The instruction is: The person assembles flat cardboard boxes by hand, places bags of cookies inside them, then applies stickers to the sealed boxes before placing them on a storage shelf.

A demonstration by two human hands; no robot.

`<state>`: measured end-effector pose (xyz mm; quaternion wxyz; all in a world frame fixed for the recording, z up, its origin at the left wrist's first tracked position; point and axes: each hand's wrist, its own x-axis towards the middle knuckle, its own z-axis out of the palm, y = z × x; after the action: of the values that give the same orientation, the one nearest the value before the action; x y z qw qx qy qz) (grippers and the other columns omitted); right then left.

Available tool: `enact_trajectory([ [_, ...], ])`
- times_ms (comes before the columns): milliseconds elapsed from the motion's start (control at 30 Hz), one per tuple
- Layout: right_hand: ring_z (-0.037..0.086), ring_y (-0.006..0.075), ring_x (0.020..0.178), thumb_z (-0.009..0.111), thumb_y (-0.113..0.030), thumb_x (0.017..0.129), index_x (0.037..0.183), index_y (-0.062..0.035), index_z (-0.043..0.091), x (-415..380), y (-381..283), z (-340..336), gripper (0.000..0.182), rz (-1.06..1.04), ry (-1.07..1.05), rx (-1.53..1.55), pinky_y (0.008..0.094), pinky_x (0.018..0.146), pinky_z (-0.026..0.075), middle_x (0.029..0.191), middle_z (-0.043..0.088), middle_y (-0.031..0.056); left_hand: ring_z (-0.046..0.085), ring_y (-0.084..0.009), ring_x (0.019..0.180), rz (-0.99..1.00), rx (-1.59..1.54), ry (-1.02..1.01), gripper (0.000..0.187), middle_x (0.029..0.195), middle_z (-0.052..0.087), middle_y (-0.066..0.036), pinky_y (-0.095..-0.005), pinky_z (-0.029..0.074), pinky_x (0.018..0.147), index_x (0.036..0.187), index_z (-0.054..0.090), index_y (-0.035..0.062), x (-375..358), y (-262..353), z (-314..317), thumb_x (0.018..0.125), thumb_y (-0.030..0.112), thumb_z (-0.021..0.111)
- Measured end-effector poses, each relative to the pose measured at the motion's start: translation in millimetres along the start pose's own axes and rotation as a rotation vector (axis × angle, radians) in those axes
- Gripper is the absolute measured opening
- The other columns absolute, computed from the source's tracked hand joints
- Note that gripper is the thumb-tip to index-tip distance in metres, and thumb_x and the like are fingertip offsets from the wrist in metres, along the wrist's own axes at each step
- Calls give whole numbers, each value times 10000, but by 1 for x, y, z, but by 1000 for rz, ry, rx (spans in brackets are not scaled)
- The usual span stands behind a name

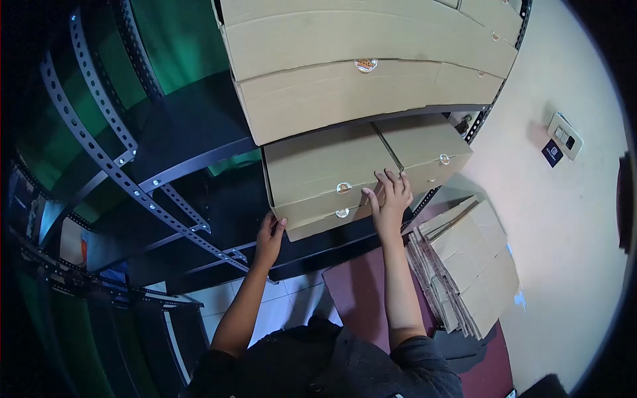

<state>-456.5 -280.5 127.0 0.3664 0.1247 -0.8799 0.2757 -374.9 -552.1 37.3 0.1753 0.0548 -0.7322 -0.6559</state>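
A brown cardboard box (325, 166) sits on a black shelf, its front sticking out past the shelf's edge. My left hand (271, 237) grips its lower left front corner, thumb on the front face and fingers at the side. Against the right end of the same box lies my right hand (390, 199), fingers stretched over the upper front edge, thumb apart. A second cardboard box (434, 149) stands close on the right, with a narrow dark gap between the two. Round stickers (344, 188) mark the box fronts.
More cardboard boxes (371, 93) fill the shelf above. Perforated metal uprights (99, 149) stand to the left. A stack of flattened cardboard (471, 265) leans low on the right, near the wall (564, 219) with its switch plate (565, 136). A maroon mat (355, 292) covers part of the tiled floor.
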Motion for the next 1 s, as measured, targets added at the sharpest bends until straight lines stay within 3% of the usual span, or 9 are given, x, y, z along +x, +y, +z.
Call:
enact_trajectory([
  [267, 305, 348, 1285, 676, -300, 794, 1192, -162, 541, 0, -2, -2, 443, 12, -8, -3, 493, 1010, 235, 1266, 489, 72, 529, -256, 1125, 38, 7, -12, 481, 1206, 545, -184, -341, 390, 966, 1258, 444, -10, -2, 2, 3, 930, 331, 530],
  [367, 287, 382, 1288, 702, -289, 771, 1248, -155, 501, -1, -1, -4, 535, -10, -44, 16, 503, 1026, 240, 1307, 433, 129, 439, -302, 1227, -10, 49, -88, 538, 1312, 442, -227, -370, 329, 1022, 1320, 373, -11, -3, 0, 3, 942, 352, 495],
  [400, 287, 382, 1288, 702, -289, 771, 1248, -155, 501, 0, -3, -8, 535, -10, -38, 13, 503, 1026, 240, 1307, 433, 129, 332, -337, 1287, 73, 186, -4, 571, 1377, 333, -243, -404, 260, 1055, 1355, 316, -5, -7, 3, 6, 940, 347, 489],
  [500, 251, 459, 1279, 767, -280, 702, 1338, -138, 410, -12, -4, -30, 743, 63, -36, 53, 517, 1061, 216, 1379, 250, 280, 110, -394, 1365, 208, 421, 205, 642, 1468, 121, -250, -468, 122, 1095, 1410, 204, 9, -25, 34, 27, 932, 332, 487],
  [567, 241, 460, 1283, 760, -272, 709, 1339, -128, 407, -31, 17, -57, 736, 142, 15, -31, 518, 1060, 211, 1383, 238, 291, -50, -446, 1370, 267, 536, 321, 707, 1489, -40, -259, -551, 32, 1085, 1432, 135, 22, -40, 54, 39, 902, 293, 516],
  [700, 225, 462, 1287, 717, -248, 747, 1326, -95, 411, -105, 88, -126, 672, 347, 89, -328, 518, 1049, 208, 1383, 234, 315, -38, -473, 1360, 509, 569, 70, 695, 1471, -60, -294, -579, 24, 1071, 1441, 146, 46, -71, 57, 77, 874, 181, 524],
  [800, 240, 453, 1281, 690, -255, 769, 1310, -89, 425, -160, 121, -183, 625, 488, 107, -529, 518, 1039, 222, 1371, 266, 302, -22, -531, 1328, 616, 539, -207, 651, 1459, -25, -314, -627, 52, 1045, 1408, 260, 44, -91, 55, 121, 869, 258, 556],
  [933, 271, 439, 1265, 655, -284, 800, 1300, -83, 437, -232, 148, -252, 582, 809, 162, -813, 515, 1023, 249, 1344, 322, 280, 12, -543, 1317, 592, 504, -572, 574, 1458, 25, -311, -648, 68, 1034, 1400, 326, 125, -109, 70, 178, 881, 261, 531],
  [1000, 295, 423, 1257, 664, -366, 788, 1336, -77, 393, -269, 168, -274, 676, 966, 222, -854, 513, 1010, 273, 1322, 349, 281, 35, -510, 1333, 605, 486, -656, 541, 1471, 68, -274, -633, 86, 1045, 1398, 338, 162, -105, 72, 207, 892, 244, 511],
])
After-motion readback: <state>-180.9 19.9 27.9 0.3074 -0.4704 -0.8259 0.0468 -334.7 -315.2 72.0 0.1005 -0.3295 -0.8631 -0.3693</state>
